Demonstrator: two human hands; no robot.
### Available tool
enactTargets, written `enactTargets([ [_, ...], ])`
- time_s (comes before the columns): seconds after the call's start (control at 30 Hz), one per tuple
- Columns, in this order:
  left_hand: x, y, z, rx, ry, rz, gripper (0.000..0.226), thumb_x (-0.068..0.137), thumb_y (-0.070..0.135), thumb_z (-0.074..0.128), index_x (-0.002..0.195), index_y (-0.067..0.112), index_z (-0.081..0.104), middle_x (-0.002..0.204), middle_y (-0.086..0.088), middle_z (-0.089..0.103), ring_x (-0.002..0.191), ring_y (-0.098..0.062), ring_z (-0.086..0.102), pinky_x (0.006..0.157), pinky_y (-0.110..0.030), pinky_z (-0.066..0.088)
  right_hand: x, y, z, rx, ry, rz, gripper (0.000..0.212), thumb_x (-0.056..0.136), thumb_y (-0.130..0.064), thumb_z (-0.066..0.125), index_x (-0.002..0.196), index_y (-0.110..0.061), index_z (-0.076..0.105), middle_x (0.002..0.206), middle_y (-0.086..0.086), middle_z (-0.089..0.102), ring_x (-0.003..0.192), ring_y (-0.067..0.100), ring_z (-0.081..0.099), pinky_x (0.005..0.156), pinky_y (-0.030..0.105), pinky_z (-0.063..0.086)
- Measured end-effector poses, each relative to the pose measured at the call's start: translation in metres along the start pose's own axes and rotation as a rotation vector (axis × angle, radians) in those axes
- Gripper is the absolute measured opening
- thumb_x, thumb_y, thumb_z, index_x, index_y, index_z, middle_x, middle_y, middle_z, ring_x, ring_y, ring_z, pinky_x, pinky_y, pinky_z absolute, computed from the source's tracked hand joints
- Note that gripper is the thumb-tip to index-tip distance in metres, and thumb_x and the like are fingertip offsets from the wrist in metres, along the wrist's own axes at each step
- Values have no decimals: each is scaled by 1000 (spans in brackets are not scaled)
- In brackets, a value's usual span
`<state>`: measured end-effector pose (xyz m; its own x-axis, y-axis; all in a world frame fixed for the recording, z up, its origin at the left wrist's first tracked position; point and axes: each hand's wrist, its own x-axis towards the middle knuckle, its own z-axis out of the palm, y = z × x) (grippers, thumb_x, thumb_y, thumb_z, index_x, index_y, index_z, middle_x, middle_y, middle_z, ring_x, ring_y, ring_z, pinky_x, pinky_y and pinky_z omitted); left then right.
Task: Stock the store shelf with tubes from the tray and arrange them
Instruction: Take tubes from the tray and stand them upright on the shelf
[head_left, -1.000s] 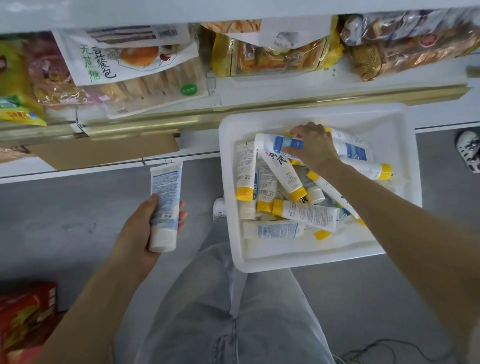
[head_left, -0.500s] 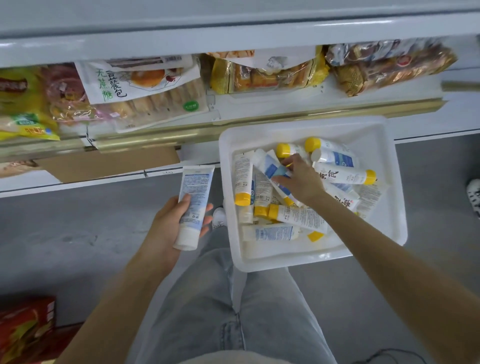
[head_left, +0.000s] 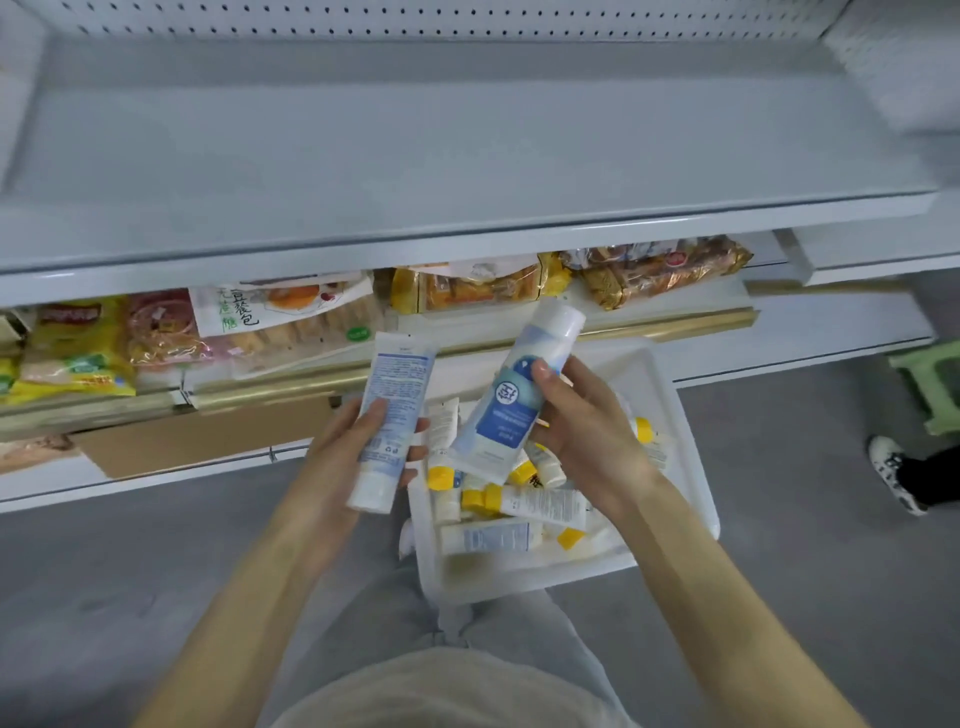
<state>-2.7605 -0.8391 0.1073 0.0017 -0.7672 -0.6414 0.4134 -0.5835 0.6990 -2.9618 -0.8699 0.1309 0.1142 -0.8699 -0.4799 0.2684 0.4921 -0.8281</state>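
Head view is showing the left hand (head_left: 358, 441) curling its fingers round a white tube (head_left: 393, 410) with pale blue print, its white cap pointing down; the right hand (head_left: 587, 436) is gripping a second tube (head_left: 511, 410), white with a blue label and a round logo, its white cap pointing up and tilting rightward; both tubes are hovering just above the white tray (head_left: 691, 467), which is holding a loose heap of tubes (head_left: 540, 504), white with yellow caps; the pale grey shelf (head_left: 467, 156) is stretching above and beyond the hands; snack packets (head_left: 291, 332) are sitting on the level beneath it.
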Motion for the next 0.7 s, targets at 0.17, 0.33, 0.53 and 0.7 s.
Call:
enactTargets([
  [0.17, -18, 32, 19, 42, -35, 157, 19, 96, 24, 47, 109, 24, 61, 85, -1, 75, 64, -13, 69, 54, -23, 56, -6, -34, 10, -159, -11, -188, 19, 97, -24, 51, 112, -17, 61, 96, 0, 72, 91, 13, 68, 77, 26, 55],
  [0.33, -34, 59, 30, 56, -39, 272, 22, 95, 24, 48, 112, 24, 63, 88, -2, 75, 62, -12, 68, 54, -25, 56, -11, -71, 13, -574, 52, -426, 18, 88, -22, 66, 101, -19, 53, 95, -2, 64, 94, 17, 63, 67, 17, 51],
  [0.53, -51, 80, 42, 40, -24, 351, 24, 95, 23, 51, 116, 22, 62, 93, -4, 75, 62, -13, 69, 50, -21, 53, -25, -107, 14, -517, 8, -536, 54, 81, -9, 73, 118, -34, 41, 100, 2, 57, 86, 21, 68, 64, 36, 60],
  [0.7, -63, 96, 49, 57, -18, 402, 28, 92, 24, 53, 118, 17, 61, 100, -11, 73, 62, -14, 69, 47, -23, 52, -31, -130, 13, -565, 76, -579, 35, 82, -14, 73, 96, -31, 45, 93, 1, 58, 74, 12, 64, 56, 31, 58],
])
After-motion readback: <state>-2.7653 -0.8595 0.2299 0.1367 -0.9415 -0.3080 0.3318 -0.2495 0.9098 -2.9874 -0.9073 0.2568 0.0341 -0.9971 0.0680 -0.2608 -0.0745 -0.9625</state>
